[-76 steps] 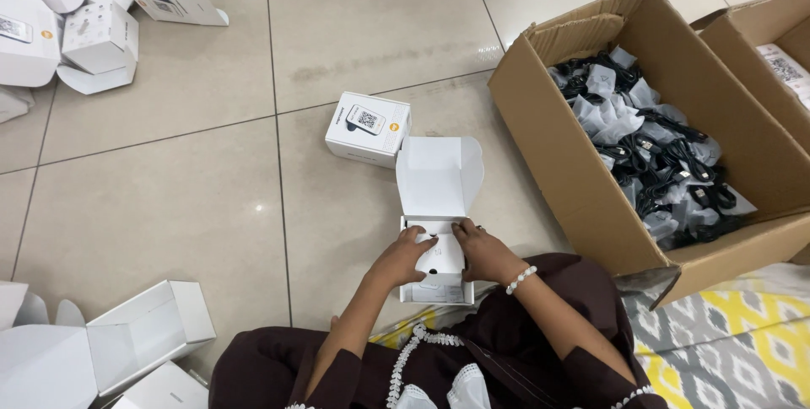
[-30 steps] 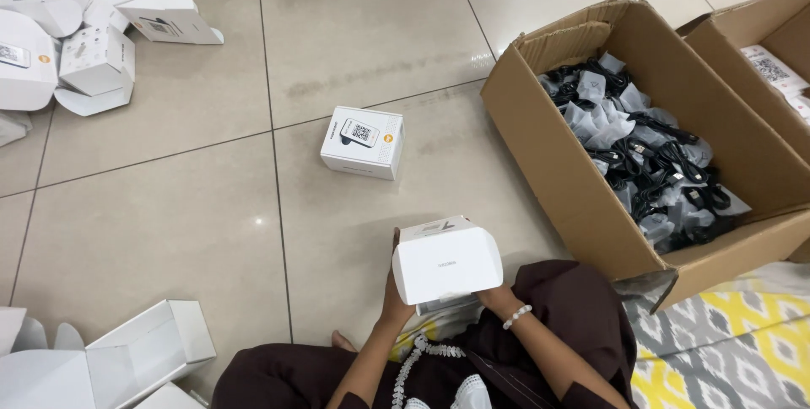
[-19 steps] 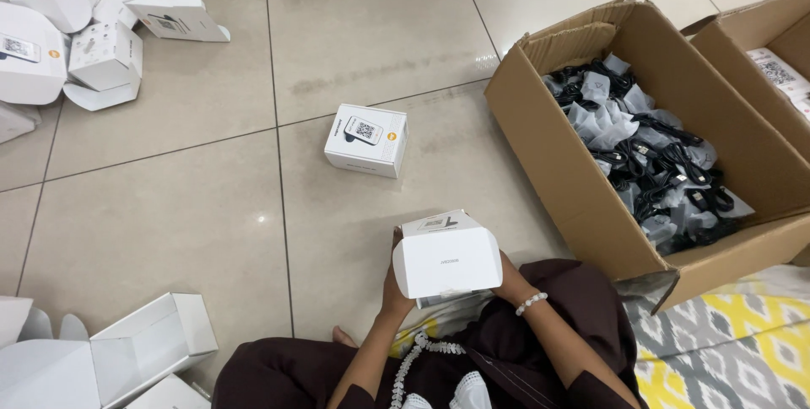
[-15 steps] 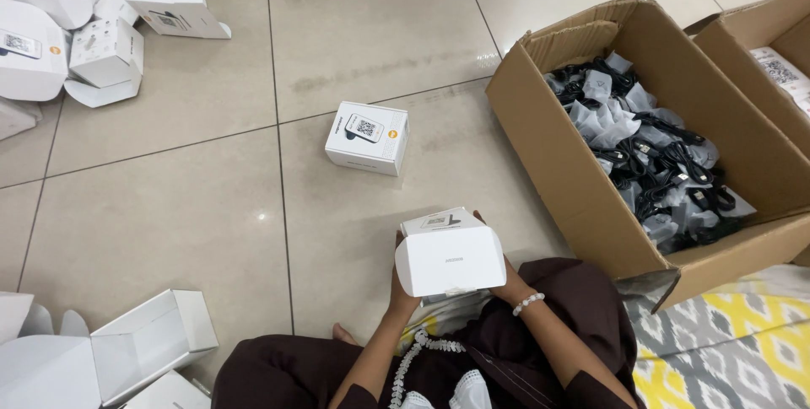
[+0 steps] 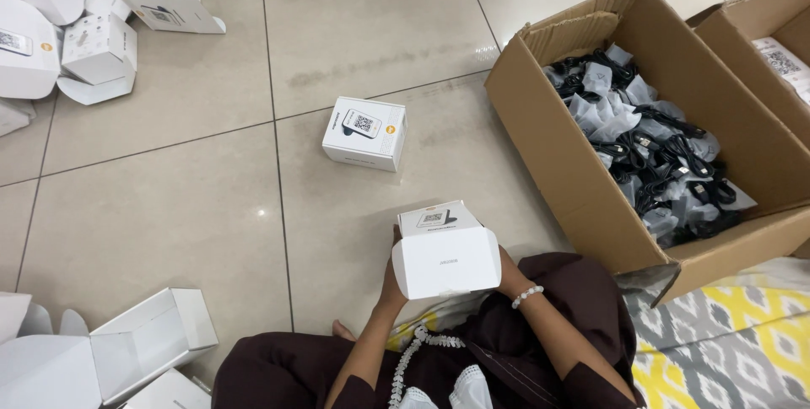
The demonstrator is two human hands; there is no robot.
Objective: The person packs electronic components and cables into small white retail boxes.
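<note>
Pale glossy floor tiles (image 5: 169,207) stretch out before a person seated on the ground in a dark garment, with a yellow and grey patterned mat (image 5: 726,341) at the right. Both hands clamp one small white carton (image 5: 443,253) raised in front of the lap: the left hand (image 5: 393,270) grips its left side and the right hand (image 5: 504,267) its right side, each mostly hidden behind it. Its front flap is folded down over the opening, so the step in hand looks like closing it; finishing would call for tucking the flap home while both sides stay pinched. A closed white box (image 5: 364,132) stands on the tiles just beyond, well apart from the hands. Further right, a large cardboard box (image 5: 548,122) holds black cables in clear bags (image 5: 650,143). Opened white boxes (image 5: 76,21) lie at the upper left and more empty ones (image 5: 126,350) at the lower left.
</note>
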